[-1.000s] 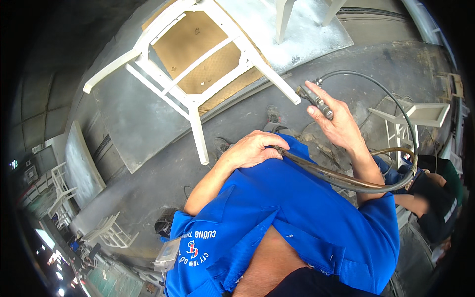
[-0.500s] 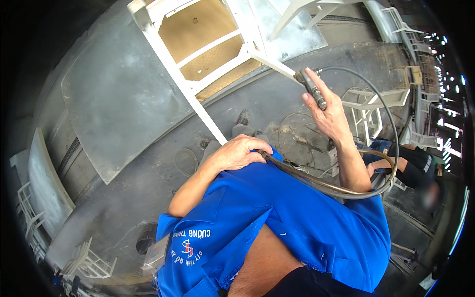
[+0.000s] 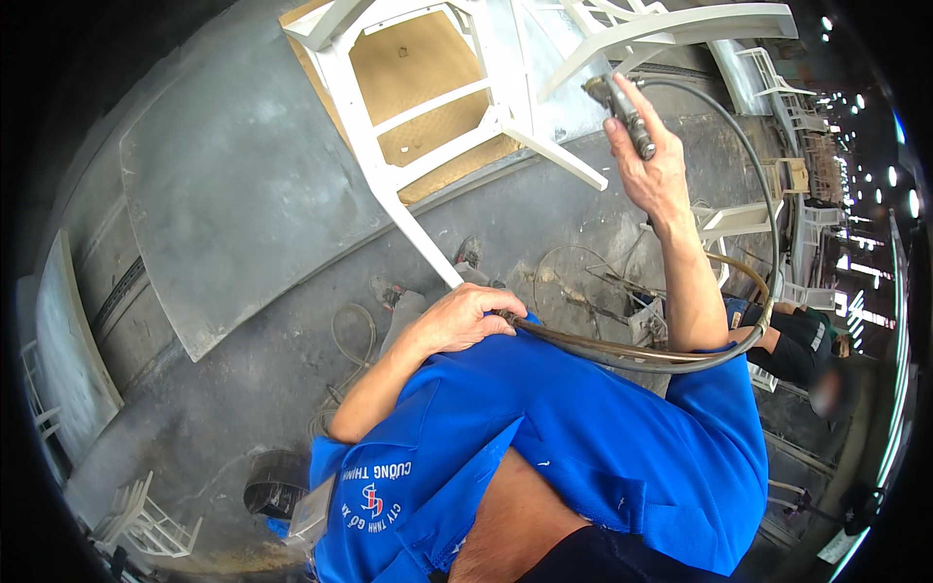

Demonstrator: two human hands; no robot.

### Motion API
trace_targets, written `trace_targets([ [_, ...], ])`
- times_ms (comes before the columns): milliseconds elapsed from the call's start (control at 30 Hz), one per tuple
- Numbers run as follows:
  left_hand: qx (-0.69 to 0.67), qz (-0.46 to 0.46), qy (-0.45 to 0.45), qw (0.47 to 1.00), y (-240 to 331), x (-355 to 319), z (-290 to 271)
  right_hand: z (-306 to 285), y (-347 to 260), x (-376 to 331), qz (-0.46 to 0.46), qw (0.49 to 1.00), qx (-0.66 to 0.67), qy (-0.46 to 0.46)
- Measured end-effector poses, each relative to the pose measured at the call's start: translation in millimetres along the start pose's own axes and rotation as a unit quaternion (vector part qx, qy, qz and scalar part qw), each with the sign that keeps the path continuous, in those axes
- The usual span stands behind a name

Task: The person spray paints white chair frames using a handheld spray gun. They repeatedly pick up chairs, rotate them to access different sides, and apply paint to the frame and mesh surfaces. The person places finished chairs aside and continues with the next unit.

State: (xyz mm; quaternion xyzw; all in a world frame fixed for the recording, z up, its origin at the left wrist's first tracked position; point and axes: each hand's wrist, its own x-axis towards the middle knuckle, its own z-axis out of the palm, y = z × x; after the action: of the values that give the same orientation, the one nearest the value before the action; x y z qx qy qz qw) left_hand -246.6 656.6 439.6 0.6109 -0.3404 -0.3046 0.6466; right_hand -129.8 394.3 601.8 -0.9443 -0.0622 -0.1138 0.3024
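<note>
In my right hand is a metal spray gun, held up at the far right beside a white chair frame. A grey hose runs from the gun and loops down around my right forearm. My left hand is closed at my waist on the hoses, which run across my front to the right. One long chair leg slants down to the back of my left hand; whether I grip it too is hidden. The chair lies tipped, its open seat frame toward me.
Under the chair lies a brown board on a large grey metal sheet. More white chairs stand at lower left and along the right. Coiled hose lies on the floor. Another person is at the right.
The chair frame has shifted and turned, showing more of its curved part at upper right. My right hand and the spray gun have moved farther away. My left hand keeps its closed hold.
</note>
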Motion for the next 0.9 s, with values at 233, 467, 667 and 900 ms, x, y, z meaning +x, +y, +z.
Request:
trace_targets([
  [233, -0.001, -0.007, 0.010, 1.000, 5.9, -15.5, -6.3, -1.9, -15.9, 27.3, 0.022, 0.998, -0.034, 0.053],
  [467, -0.009, -0.003, 0.003, 1.000, 9.5, -29.6, -4.3, -6.7, -10.2, -9.2, 0.195, 0.977, 0.067, 0.061],
  [667, 0.002, -0.007, -0.028, 1.000, 10.8, -33.1, 1.7, -7.7, -14.1, -37.0, 0.174, 0.980, 0.088, 0.045],
  [900, -0.020, -0.033, -0.036, 0.999, 3.9, -29.1, 11.6, 3.1, -35.9, -30.7, 0.197, 0.971, 0.106, -0.079],
])
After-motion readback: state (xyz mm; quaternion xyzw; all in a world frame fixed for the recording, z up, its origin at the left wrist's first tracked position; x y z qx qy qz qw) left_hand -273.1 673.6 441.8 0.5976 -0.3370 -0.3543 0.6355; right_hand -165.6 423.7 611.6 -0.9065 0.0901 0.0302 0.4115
